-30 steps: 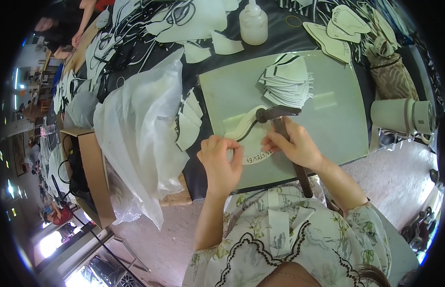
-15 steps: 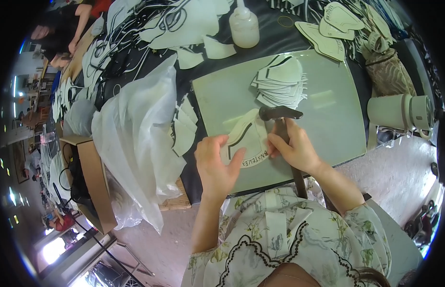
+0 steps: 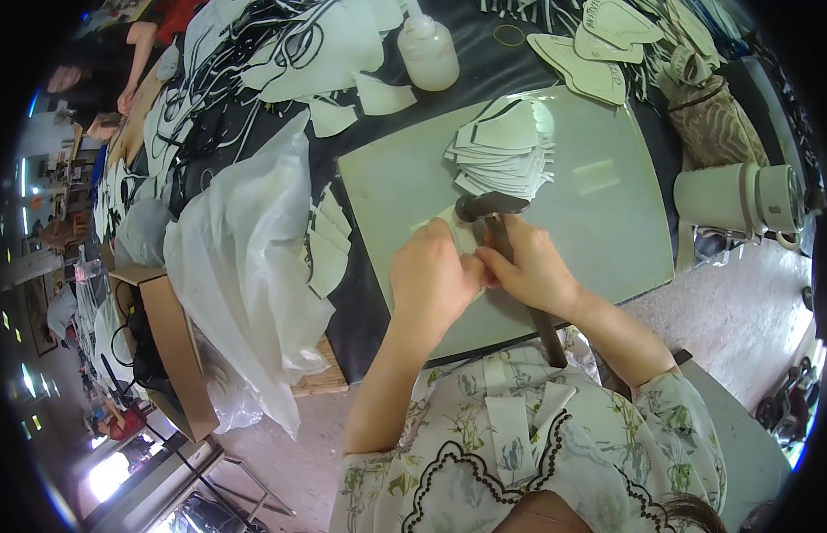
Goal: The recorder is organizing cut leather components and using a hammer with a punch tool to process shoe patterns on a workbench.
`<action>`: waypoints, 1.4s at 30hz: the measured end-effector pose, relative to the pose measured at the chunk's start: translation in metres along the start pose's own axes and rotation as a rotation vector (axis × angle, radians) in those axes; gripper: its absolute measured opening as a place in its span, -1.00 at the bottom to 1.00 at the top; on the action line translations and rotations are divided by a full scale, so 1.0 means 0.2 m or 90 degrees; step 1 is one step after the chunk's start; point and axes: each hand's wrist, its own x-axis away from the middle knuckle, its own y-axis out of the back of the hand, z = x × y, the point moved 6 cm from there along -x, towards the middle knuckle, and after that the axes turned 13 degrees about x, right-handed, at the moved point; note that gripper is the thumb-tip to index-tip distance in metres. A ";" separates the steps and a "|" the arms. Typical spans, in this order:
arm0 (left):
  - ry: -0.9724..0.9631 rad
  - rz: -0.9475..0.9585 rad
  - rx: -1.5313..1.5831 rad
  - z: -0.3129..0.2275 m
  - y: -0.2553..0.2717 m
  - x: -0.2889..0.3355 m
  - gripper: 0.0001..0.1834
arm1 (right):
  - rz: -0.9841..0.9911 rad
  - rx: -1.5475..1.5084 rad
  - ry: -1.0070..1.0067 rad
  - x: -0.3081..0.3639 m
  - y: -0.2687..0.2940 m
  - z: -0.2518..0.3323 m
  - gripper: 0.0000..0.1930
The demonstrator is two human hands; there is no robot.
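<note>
A hammer point(image 3: 545, 330) with a dark head and brown handle is held in my right hand point(image 3: 536, 271), its head just below a stack of pieces. My left hand point(image 3: 431, 275) is closed, its fingers curled over a cream, flat shaped piece point(image 3: 464, 236). Both thumbs meet at this piece, and my hands hide most of it. Beneath lies a pale green board point(image 3: 604, 244). Farther up the board, a fanned stack of white shaped pieces point(image 3: 500, 151) rests, the top one with a dark strip.
Left of the board are more white pieces point(image 3: 329, 244), a plastic sheet point(image 3: 240, 235) and a cardboard box point(image 3: 178, 342). A squeeze bottle point(image 3: 428, 60) and cream templates point(image 3: 580, 67) lie beyond it. At right stands a pale flask point(image 3: 720, 197). A person's arm point(image 3: 139, 60) shows far left.
My left hand has moved right and closed over the cream piece, meeting my right hand. The hammer stays in my right hand. The whole view has shifted slightly.
</note>
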 end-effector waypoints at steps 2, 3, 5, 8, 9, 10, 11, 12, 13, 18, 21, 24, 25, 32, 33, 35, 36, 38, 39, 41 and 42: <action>0.001 -0.009 -0.031 -0.01 -0.02 0.00 -0.73 | -0.021 0.011 0.022 0.00 0.01 0.01 -0.77; 0.005 -0.015 -0.036 -0.01 -0.02 0.01 -0.75 | 0.001 -0.001 0.002 0.00 0.01 0.01 -0.78; 0.008 -0.024 -0.042 0.01 -0.02 0.02 -0.77 | 0.022 -0.012 -0.015 0.00 0.01 0.01 -0.79; -0.075 -0.091 -0.021 0.03 0.01 0.04 -0.81 | 0.048 -0.052 -0.026 0.00 0.00 0.01 -0.78; -0.048 -0.068 0.072 0.06 0.03 0.04 -0.81 | 0.054 -0.062 -0.041 0.01 0.00 0.00 -0.78; -0.021 -0.045 0.165 0.08 0.04 0.04 -0.81 | 0.060 -0.073 -0.055 0.01 -0.01 0.00 -0.79; -0.021 -0.045 0.165 0.07 0.05 0.04 -0.81 | 0.060 -0.073 -0.055 0.01 -0.01 0.00 -0.79; -0.005 -0.025 0.142 0.07 0.04 0.03 -0.78 | 0.061 -0.071 -0.054 0.01 -0.01 -0.01 -0.79; 0.012 -0.006 0.119 0.07 0.04 0.02 -0.75 | 0.062 -0.070 -0.052 0.01 -0.01 0.00 -0.80; 0.010 0.033 0.106 0.09 0.04 0.00 -0.70 | 0.068 -0.080 -0.053 0.01 -0.01 0.01 -0.82; -0.069 0.005 0.042 0.08 0.01 0.00 -0.71 | 0.063 -0.078 -0.057 0.01 -0.01 0.01 -0.82; -0.084 0.010 -0.053 0.03 -0.03 0.02 -0.73 | 0.042 -0.047 -0.032 0.00 0.00 0.02 -0.82; -0.043 0.036 -0.092 0.03 -0.05 0.04 -0.75 | 0.022 -0.023 -0.003 0.01 0.00 0.04 -0.82; 0.156 -0.012 0.581 0.35 0.11 0.12 -0.88 | 0.042 -0.085 -0.030 0.00 -0.01 -0.01 -0.80; 0.154 -0.156 0.664 0.39 0.20 0.18 -0.86 | 0.056 -0.086 -0.057 0.00 -0.01 -0.02 -0.81; 0.173 -0.393 0.708 0.48 0.47 0.34 -0.86 | 0.084 -0.096 -0.066 0.00 -0.04 0.00 -0.82; 0.087 -0.429 0.657 0.43 0.61 0.40 -0.87 | 0.084 -0.101 -0.076 0.00 -0.04 -0.01 -0.82; 0.013 -0.495 0.145 0.30 0.81 0.51 -0.85 | 0.098 -0.105 -0.076 0.01 -0.05 0.00 -0.82; -0.009 -0.476 0.007 0.21 0.82 0.49 -0.86 | 0.089 -0.105 -0.088 0.01 -0.03 0.00 -0.82; -0.028 -0.419 -0.184 0.13 0.71 0.34 -0.86 | 0.078 -0.106 -0.114 0.01 0.00 -0.01 -0.83; -0.021 -0.385 -0.240 0.22 0.60 0.25 -0.85 | 0.082 -0.106 -0.107 0.01 0.00 -0.01 -0.83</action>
